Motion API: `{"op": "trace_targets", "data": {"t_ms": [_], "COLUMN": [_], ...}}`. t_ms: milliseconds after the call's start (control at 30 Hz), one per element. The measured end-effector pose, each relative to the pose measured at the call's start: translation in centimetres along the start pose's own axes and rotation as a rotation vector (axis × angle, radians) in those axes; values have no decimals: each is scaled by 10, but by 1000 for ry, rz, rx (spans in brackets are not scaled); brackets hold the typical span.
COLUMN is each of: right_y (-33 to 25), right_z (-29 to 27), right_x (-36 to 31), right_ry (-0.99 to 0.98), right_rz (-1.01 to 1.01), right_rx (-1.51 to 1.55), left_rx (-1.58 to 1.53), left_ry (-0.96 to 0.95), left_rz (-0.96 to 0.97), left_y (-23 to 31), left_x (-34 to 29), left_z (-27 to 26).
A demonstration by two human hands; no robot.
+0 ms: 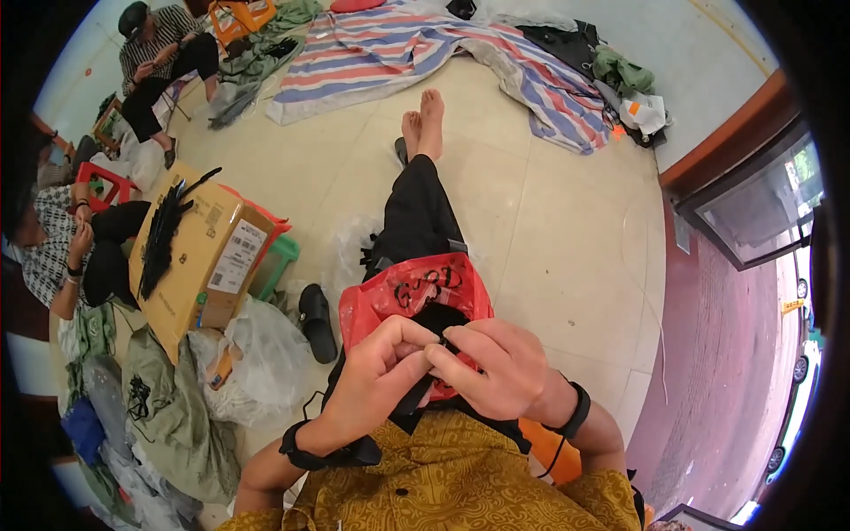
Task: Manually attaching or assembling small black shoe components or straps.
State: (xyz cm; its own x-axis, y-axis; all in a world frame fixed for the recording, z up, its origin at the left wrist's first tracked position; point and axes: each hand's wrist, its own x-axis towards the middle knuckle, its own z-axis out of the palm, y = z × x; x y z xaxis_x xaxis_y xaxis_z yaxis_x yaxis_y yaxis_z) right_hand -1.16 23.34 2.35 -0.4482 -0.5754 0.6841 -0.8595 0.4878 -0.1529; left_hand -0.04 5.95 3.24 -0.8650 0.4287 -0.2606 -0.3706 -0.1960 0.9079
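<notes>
My left hand [382, 372] and my right hand [498, 365] meet over my lap, thumbs and forefingers pinched together. Between the fingertips is a small black piece [444, 341], too small to name; both hands seem to grip it. Beneath them a red plastic bag [376, 305] with black marks lies open across my thighs. Inside it shows a dark heap [438, 317] of black pieces, partly hidden by my fingers. Each wrist wears a black band.
At left, a cardboard box [190, 234] carries a bundle of black strips [164, 234]. A black slipper [316, 323] and a clear plastic bag [266, 354] lie nearby. Two people sit at left. A striped tarp [372, 49] covers the far floor; an open window [753, 203] stands right.
</notes>
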Motion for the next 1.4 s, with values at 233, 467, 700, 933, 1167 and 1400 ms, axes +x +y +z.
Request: {"op": "trace_targets", "data": {"t_ms": [233, 467, 700, 933, 1167, 1400], "right_y": [8, 12, 2, 6, 6, -2], "right_z": [16, 11, 3, 8, 6, 13], "right_x": [-4, 6, 2, -14, -14, -41], "right_ry": [133, -2, 25, 63, -228, -396], "right_rz": [9, 49, 27, 87, 124, 105], "right_rx": [-43, -144, 178, 485, 122, 540], "left_rx": [159, 591, 880, 861, 1113, 1069], "left_ry": [136, 285, 128, -57, -166, -465], "left_rz": [169, 331, 728, 675, 584, 514], "left_y": [-21, -26, -22, -17, -31, -33], "left_x": [9, 9, 9, 5, 3, -4], "left_z": [1, 1, -12, -21, -16, -21]}}
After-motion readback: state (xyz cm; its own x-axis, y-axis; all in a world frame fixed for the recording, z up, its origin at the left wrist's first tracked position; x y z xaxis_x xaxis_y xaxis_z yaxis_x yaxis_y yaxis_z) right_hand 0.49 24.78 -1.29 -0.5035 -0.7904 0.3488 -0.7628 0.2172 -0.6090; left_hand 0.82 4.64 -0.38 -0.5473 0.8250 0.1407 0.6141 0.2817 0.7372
